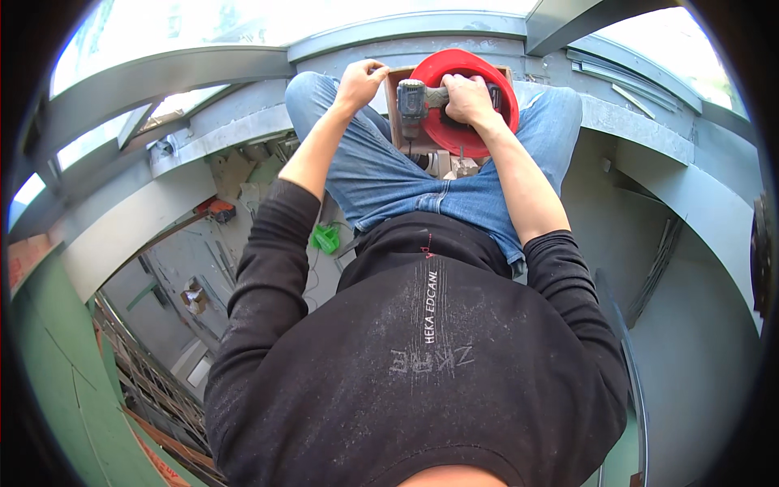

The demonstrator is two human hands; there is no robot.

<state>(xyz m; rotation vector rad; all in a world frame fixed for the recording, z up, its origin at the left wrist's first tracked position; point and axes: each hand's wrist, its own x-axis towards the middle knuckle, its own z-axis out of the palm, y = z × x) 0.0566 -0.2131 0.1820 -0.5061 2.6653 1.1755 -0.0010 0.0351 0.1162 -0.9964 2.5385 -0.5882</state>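
In my right hand point(471, 101) is the grip of a cordless drill driver point(412, 99), its head to the left and its bit pointing toward me. Behind the drill lies a red round, bowl-shaped plastic thing point(451, 63), which looks like an upturned hard hat. It rests over a brown wooden box or board point(395, 109) between my knees. My left hand point(362, 84) is closed, thumb and forefinger together, beside the left top corner of that box. Whatever its fingers hold is too small or hidden to make out.
Grey steel beams point(406, 34) run across in front of my knees and curve down both sides. Far below on the left are a green plastic bag point(325, 239), an orange tool point(221, 211) and scattered scraps. Green boards point(61, 365) stand at the left edge.
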